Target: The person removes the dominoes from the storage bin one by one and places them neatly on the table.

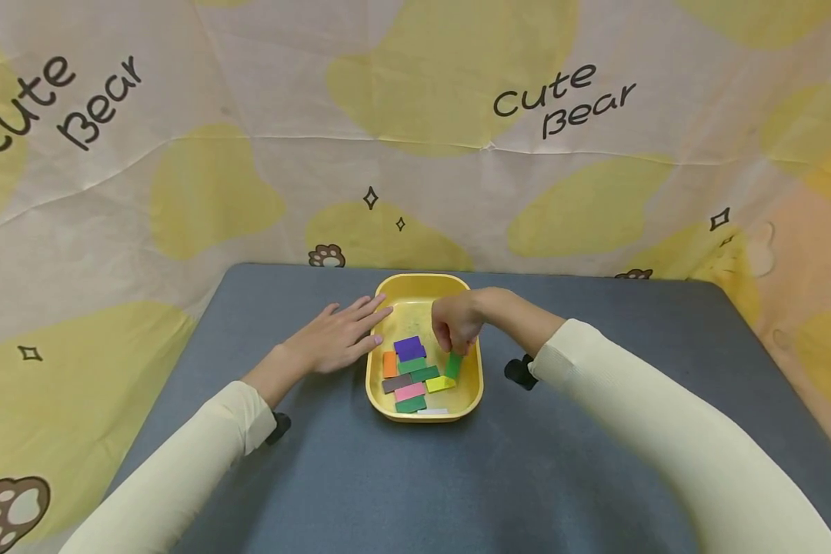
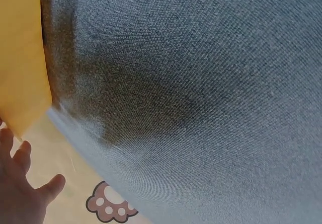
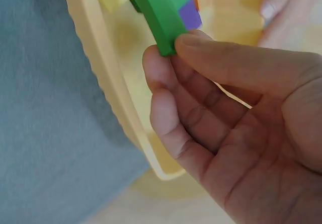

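A yellow tray [image 1: 415,288] holds several small coloured blocks, among them a purple block [image 1: 408,346], an orange block [image 1: 389,364], a pink block [image 1: 410,392] and a yellow block [image 1: 440,383]. Over the tray's right side, my right hand [image 1: 457,319] pinches one end of a green block [image 3: 160,20] between thumb and fingers. Its other end points down toward the loose blocks. On the opposite side, my left hand [image 1: 342,335] lies with its fingers spread and straight, the fingertips at the tray's left rim.
The tray stands on a dark grey cloth-covered table [image 1: 415,485], near its far edge. Behind the table hangs a printed curtain [image 1: 415,177]. A black wrist device [image 1: 521,372] shows at the right cuff, another black device [image 1: 278,428] at the left.
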Demonstrator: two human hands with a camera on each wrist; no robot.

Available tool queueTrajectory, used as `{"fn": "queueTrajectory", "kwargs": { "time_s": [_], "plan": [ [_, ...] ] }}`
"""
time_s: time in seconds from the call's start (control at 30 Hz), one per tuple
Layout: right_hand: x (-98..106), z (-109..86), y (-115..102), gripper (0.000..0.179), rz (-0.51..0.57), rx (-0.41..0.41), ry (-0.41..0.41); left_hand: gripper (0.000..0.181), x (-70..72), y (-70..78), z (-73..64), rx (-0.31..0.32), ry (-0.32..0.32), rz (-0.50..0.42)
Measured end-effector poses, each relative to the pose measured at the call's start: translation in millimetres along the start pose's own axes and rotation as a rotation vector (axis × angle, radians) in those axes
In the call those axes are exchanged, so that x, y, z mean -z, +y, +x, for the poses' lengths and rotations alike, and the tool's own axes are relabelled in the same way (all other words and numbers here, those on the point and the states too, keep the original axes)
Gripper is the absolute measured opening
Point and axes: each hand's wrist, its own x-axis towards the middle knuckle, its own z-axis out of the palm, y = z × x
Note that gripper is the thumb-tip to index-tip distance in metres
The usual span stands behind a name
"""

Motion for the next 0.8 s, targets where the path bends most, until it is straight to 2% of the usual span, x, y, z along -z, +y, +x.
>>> {"fn": "queueTrajectory", "kwargs": {
  "time_s": [0.1, 0.27, 0.5, 0.67, 0.8],
  "plan": [
    [5.7, -12.5, 5.6, 0.018, 0.041, 0.033, 0.066, 0.063, 0.6, 0.9, 0.2, -0.004, -0.001, 0.0],
    [13.7, -25.2, 22.4, 0.019, 0.05, 0.095, 0.216, 0.062, 1.4, 1.9, -0.6, -0.017, 0.01, -0.011],
    [15.8, -37.6, 53.5, 0.019, 0.083, 0.21, 0.423, 0.063, 0.3, 1.8, -0.4, -0.016, 0.018, -0.016],
    [9.6, -40.0, 76.8, 0.019, 0.123, 0.209, 0.563, 0.064, -0.9, 0.6, -0.3, -0.01, 0.011, -0.015],
    [0.3, -40.1, 92.6, 0.018, 0.16, 0.163, 0.68, 0.063, -2.1, -0.5, 0.3, -0.01, 0.008, -0.017]
  ]
}}
